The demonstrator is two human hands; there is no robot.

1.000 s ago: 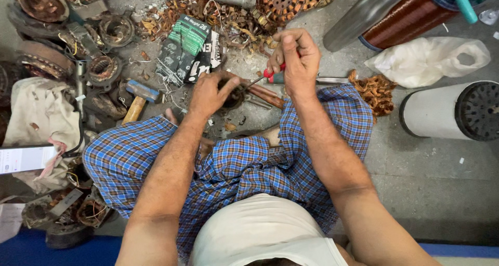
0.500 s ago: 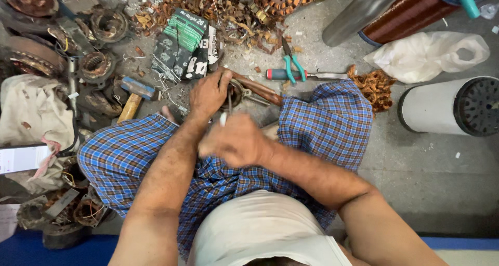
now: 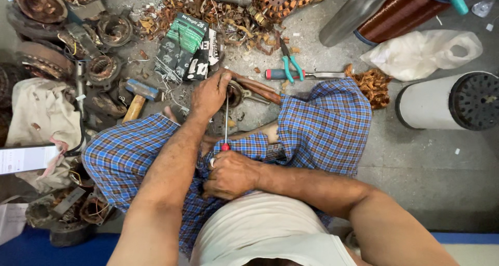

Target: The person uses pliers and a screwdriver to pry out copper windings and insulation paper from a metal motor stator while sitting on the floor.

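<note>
Packaging: green-and-black printed carton (image 3: 183,46) lies flat beyond our left hand (image 3: 210,93), fingers curled over a round metal part (image 3: 235,93). Our right hand (image 3: 228,173) fists a thin steel screwdriver (image 3: 226,121), tip touching that part.

Thin rod (image 3: 226,121) is running btwn both hands' fingers, round metal part (image 3: 236,93) sitting just right of left hand (image 3: 210,95) fingers, hammer (image 3: 137,97) lying left, pliers (image 3: 289,60) & chisel (image 3: 301,74) lying beyond, right hand (image 3: 228,175) gripping near end.

Bare arms, white sleeveless vest (image 3: 270,229), blue-brown checked wrap (image 3: 322,131) over legs.
</note>
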